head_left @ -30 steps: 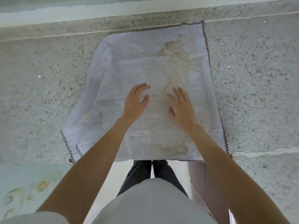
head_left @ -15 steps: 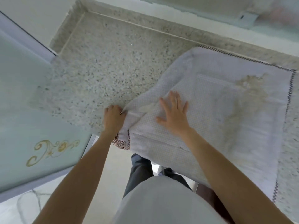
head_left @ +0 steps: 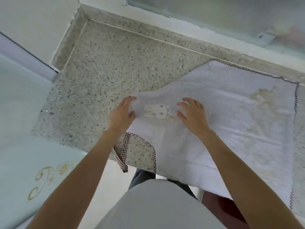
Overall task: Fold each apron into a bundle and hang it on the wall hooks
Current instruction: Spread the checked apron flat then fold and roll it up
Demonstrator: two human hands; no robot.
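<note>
bib end flattened, ready for the next fold

from my remote seat i see the pale checked cotton apron (head_left: 222, 129) spread flat on the speckled granite counter (head_left: 115, 71), its near edge hanging off the counter front. the narrower bib end points to the left, and a beige rabbit patch (head_left: 156, 111) sits on it between the two hands. my left hand (head_left: 122, 113) rests at the bib's outer edge, fingers extended over the cloth with the thumb at the hem; whether it pinches the edge or only presses it, i cannot tell. my right hand (head_left: 193, 114) lies palm down on the fabric just right of the patch, fingers loosely spread and gripping nothing. i judge the two hands are set this way to keep the bib flat and taut, so a fold would land square. a brown gingham strap (head_left: 123, 151) loops off the bib's near corner and dangles past the counter edge; it looks likely to snag or slip when the bundle is rolled. no wall hooks show in this view, so hanging seems well off.
</note>
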